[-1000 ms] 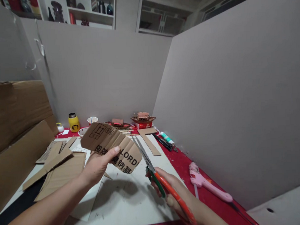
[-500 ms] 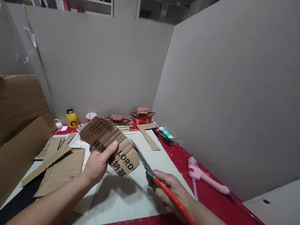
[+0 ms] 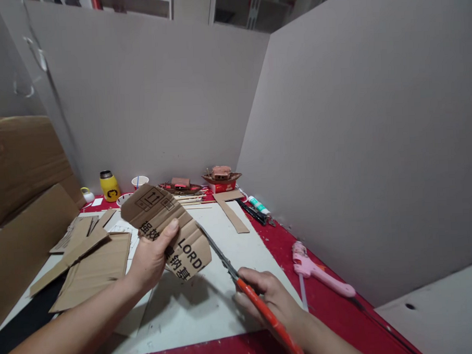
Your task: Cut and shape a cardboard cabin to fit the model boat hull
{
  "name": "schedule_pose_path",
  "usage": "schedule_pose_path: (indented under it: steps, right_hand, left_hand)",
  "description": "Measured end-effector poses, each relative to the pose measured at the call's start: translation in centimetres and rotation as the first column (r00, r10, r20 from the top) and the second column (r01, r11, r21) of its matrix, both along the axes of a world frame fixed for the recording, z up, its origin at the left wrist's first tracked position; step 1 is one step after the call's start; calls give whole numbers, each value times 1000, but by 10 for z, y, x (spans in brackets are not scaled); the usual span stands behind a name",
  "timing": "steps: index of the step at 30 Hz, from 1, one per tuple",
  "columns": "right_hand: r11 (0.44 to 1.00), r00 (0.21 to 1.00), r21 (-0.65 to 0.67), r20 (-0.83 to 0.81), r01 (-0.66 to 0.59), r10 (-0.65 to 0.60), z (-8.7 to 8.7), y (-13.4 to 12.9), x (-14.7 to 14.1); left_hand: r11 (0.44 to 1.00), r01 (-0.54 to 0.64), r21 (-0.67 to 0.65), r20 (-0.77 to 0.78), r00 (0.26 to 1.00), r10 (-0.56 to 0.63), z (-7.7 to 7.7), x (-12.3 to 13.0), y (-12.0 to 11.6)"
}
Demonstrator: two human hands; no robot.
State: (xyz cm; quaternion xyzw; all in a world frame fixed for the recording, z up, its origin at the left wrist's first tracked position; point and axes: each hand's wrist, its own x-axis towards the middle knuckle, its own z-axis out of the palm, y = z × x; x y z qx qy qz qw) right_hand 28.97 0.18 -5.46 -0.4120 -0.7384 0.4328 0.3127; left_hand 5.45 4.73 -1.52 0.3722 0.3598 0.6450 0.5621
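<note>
A printed piece of cardboard (image 3: 165, 222) with clipped corners is pinched in my left hand (image 3: 151, 259), thumb on top and the other fingers hidden beneath. It is held tilted above the white board (image 3: 202, 309). My right hand (image 3: 265, 298) grips red-handled scissors (image 3: 257, 306). Their blades point up and left and lie along the right edge of the cardboard; whether they bite into it I cannot tell.
Cardboard scraps (image 3: 91, 261) lie on the left, beside a large cardboard box (image 3: 24, 170). A yellow bottle (image 3: 109, 186), a paper cup (image 3: 139, 181) and model boats (image 3: 221, 175) stand along the back. At right, a pink glue gun (image 3: 322, 277) rests on the red cloth (image 3: 336, 324).
The scissors' blades have come closer together and sit nearer the cardboard's edge. Both hands and the cardboard appear slightly further left, as the whole view has shifted a little.
</note>
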Motion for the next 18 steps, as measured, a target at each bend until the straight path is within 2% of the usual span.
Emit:
schedule_pose_path:
  steps: [4, 11, 18]
  right_hand:
    - [1000, 1000, -21, 6, -2, 2, 0, -1, -2]
    - [999, 988, 52, 157, -3, -5, 7, -1, 0]
    - [999, 1000, -35, 8, -4, 4, -1, 0, 1]
  left_hand:
    - [998, -65, 5, -58, 996, 65, -4, 1, -1]
    - [999, -26, 25, -191, 981, 31, -8, 4, -8]
    - [1000, 23, 0, -210, 978, -22, -14, 2, -7]
